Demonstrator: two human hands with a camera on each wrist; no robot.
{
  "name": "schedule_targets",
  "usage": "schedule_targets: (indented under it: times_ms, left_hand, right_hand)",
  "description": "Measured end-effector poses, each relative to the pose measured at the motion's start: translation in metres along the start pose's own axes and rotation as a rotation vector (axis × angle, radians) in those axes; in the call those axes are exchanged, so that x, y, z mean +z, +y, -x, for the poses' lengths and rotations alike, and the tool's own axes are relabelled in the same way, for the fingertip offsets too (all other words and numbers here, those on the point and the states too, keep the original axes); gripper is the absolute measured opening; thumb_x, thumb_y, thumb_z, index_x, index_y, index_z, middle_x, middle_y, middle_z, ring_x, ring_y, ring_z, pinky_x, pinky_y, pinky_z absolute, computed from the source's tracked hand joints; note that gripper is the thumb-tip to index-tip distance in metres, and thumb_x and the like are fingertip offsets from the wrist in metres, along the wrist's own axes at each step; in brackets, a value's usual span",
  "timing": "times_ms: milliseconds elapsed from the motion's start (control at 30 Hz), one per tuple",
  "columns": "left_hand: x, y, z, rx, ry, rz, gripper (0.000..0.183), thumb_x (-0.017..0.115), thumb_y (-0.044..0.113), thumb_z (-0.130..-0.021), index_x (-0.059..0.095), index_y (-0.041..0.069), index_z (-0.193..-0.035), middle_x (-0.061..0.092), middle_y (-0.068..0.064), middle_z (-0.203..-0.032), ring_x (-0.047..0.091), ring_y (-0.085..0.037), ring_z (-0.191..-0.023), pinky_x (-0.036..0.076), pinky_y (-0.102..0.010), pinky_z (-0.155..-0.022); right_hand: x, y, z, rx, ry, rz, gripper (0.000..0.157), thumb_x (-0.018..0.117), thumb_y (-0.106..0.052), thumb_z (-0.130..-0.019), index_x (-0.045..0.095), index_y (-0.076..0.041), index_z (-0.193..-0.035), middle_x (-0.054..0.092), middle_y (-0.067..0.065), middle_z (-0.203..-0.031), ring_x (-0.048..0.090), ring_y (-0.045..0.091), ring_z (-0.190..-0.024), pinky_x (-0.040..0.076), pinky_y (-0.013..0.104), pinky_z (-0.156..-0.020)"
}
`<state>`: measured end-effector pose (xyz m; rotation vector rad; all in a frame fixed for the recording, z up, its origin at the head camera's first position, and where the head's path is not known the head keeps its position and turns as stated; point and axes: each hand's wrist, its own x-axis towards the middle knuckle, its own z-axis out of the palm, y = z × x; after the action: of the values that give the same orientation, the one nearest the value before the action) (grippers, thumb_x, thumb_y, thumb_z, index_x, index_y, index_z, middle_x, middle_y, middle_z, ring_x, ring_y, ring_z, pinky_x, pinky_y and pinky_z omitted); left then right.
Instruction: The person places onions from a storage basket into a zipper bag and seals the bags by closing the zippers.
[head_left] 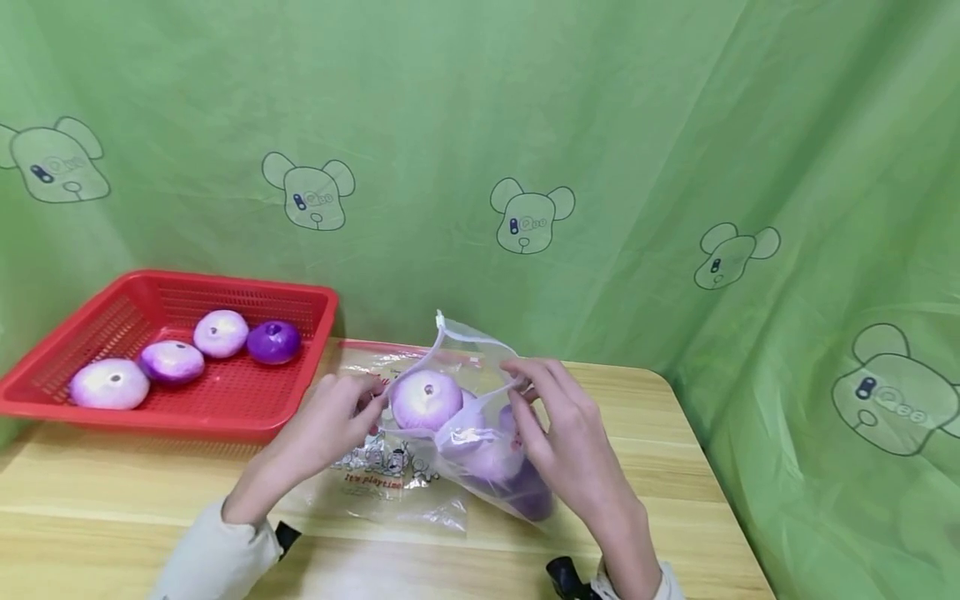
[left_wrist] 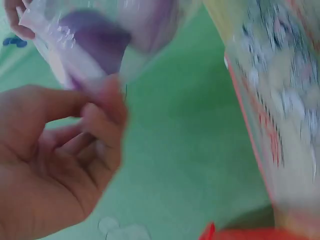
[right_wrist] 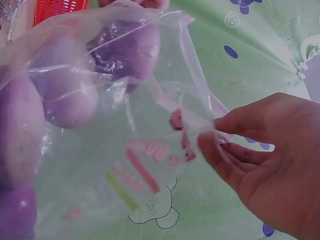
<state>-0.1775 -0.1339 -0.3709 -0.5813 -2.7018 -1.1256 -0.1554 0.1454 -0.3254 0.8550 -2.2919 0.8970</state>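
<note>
A clear zip bag (head_left: 480,346) with several purple onions inside is held with its mouth spread wide. One pale purple onion (head_left: 427,400) sits at the opening, and a darker onion (head_left: 528,496) lies at the bottom. My left hand (head_left: 333,429) pinches the left edge of the mouth between thumb and fingers. On the opposite edge, my right hand (head_left: 573,442) grips the film; the right wrist view shows its thumb and fingertips at the bag's rim, beside pink and yellow-green print.
A red plastic basket (head_left: 232,387) stands at the back left with several onions, one of them deep purple (head_left: 273,343). Flat on the wooden table (head_left: 645,467) lies a printed clear bag (head_left: 375,508), partly under the held bag. A green curtain (head_left: 450,100) hangs behind.
</note>
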Motion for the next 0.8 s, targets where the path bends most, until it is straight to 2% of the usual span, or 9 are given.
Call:
schedule_targets:
  times_ms: [200, 333, 467, 567, 633, 700, 800]
  left_hand:
    - [0.01, 0.026, -0.003, -0.008, 0.099, 0.352, 0.013, 0.059, 0.01, -0.1, 0.068, 0.007, -0.092, 0.066, 0.001, -0.064, 0.062, -0.015, -0.048, 0.053, -0.032, -0.044]
    - [0.013, 0.043, -0.011, 0.024, 0.158, 0.509, 0.014, 0.059, 0.009, -0.1, 0.067, 0.002, -0.091, 0.066, -0.004, -0.063, 0.062, -0.021, -0.047, 0.055, -0.036, -0.044]
    - [0.014, 0.054, -0.021, 0.048, 0.231, 0.567, 0.017, 0.057, 0.008, -0.1, 0.066, -0.002, -0.09, 0.065, -0.007, -0.061, 0.06, -0.023, -0.045, 0.053, -0.036, -0.041]
    - [0.012, 0.057, -0.025, 0.025, 0.314, 0.57, 0.018, 0.056, 0.007, -0.1, 0.065, -0.002, -0.087, 0.062, -0.009, -0.058, 0.057, -0.022, -0.042, 0.05, -0.035, -0.038]
    - [0.012, 0.057, -0.026, 0.008, 0.345, 0.565, 0.018, 0.056, 0.007, -0.1, 0.064, -0.002, -0.086, 0.06, -0.009, -0.057, 0.054, -0.022, -0.04, 0.047, -0.033, -0.036]
    - [0.012, 0.056, -0.026, -0.002, 0.344, 0.548, 0.019, 0.055, 0.007, -0.1, 0.064, -0.001, -0.086, 0.06, -0.009, -0.057, 0.053, -0.022, -0.04, 0.046, -0.032, -0.036]
    - [0.014, 0.056, -0.025, 0.003, 0.307, 0.515, 0.018, 0.055, 0.008, -0.1, 0.064, 0.001, -0.086, 0.06, -0.008, -0.058, 0.054, -0.021, -0.041, 0.046, -0.031, -0.037]
  right_hand:
    - [-0.017, 0.004, 0.002, 0.096, -0.036, 0.08, 0.033, 0.067, 0.001, -0.09, 0.065, -0.007, -0.122, 0.064, 0.004, -0.116, 0.065, 0.013, -0.092, 0.057, 0.026, -0.076]
    - [-0.028, 0.01, 0.004, 0.173, -0.027, 0.13, 0.026, 0.066, -0.004, -0.093, 0.066, -0.009, -0.118, 0.063, 0.002, -0.115, 0.064, 0.013, -0.092, 0.057, 0.029, -0.078]
    - [-0.036, 0.019, 0.007, 0.225, 0.039, 0.174, 0.016, 0.065, -0.003, -0.093, 0.067, -0.006, -0.109, 0.065, 0.003, -0.107, 0.064, 0.015, -0.088, 0.057, 0.033, -0.077]
    - [-0.04, 0.025, 0.007, 0.241, 0.1, 0.182, 0.01, 0.064, 0.0, -0.092, 0.068, -0.004, -0.1, 0.066, 0.005, -0.1, 0.065, 0.016, -0.083, 0.058, 0.036, -0.073]
    - [-0.041, 0.027, 0.007, 0.246, 0.122, 0.18, 0.008, 0.064, 0.0, -0.091, 0.068, -0.004, -0.096, 0.066, 0.006, -0.097, 0.065, 0.017, -0.08, 0.058, 0.036, -0.071]
    - [-0.043, 0.028, 0.006, 0.25, 0.114, 0.175, 0.008, 0.064, 0.0, -0.09, 0.068, -0.005, -0.095, 0.066, 0.005, -0.096, 0.065, 0.016, -0.079, 0.058, 0.035, -0.071]
    - [-0.045, 0.028, 0.006, 0.23, 0.072, 0.168, 0.01, 0.065, 0.0, -0.089, 0.068, -0.005, -0.097, 0.066, 0.004, -0.1, 0.065, 0.015, -0.083, 0.058, 0.033, -0.073]
